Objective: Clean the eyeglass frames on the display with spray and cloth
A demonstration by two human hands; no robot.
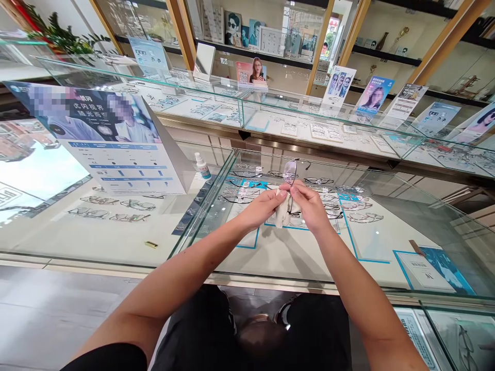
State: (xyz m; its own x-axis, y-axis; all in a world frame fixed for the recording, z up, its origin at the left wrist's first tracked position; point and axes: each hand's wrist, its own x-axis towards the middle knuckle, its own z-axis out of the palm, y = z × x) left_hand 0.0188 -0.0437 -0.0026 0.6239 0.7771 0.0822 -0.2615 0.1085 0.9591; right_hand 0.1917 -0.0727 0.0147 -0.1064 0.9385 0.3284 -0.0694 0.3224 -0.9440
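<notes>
Both my hands meet above the glass display counter [270, 257]. My left hand [265, 206] is closed, pinching a pale cleaning cloth [285, 212] that hangs between the hands. My right hand [309, 203] is closed on a pair of eyeglasses [291, 171], whose round lens stands upright just above my fingers, with the dark temple arm reaching right. The cloth wraps the lower part of the glasses, so that part is hidden.
Rows of eyeglass frames [363, 216] lie inside the counter under the glass. A small spray bottle [202, 166] stands left of my hands beside a large tilted poster stand [116, 149]. Further counters with brochures [373, 95] and wall shelves lie behind.
</notes>
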